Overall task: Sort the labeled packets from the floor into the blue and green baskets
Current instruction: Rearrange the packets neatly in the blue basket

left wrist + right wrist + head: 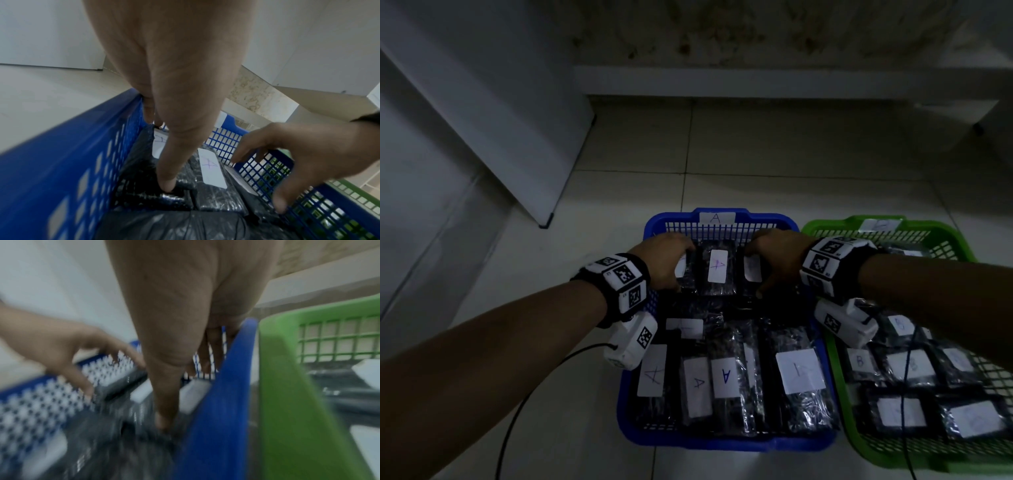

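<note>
The blue basket, tagged A, holds several black packets with white A labels. Three of them lie side by side at its far end. My left hand grips the left packet end to end, the thumb pressing its near end and the fingers at its far end. My right hand hovers with fingers spread over the right packet, its thumb touching near that packet's near end. The middle packet lies free between the hands. The green basket on the right holds several B packets.
A white panel leans against the wall at the left. A low white ledge runs along the back. A black cable trails from my left wrist over the pale tiled floor. The two baskets stand side by side, touching.
</note>
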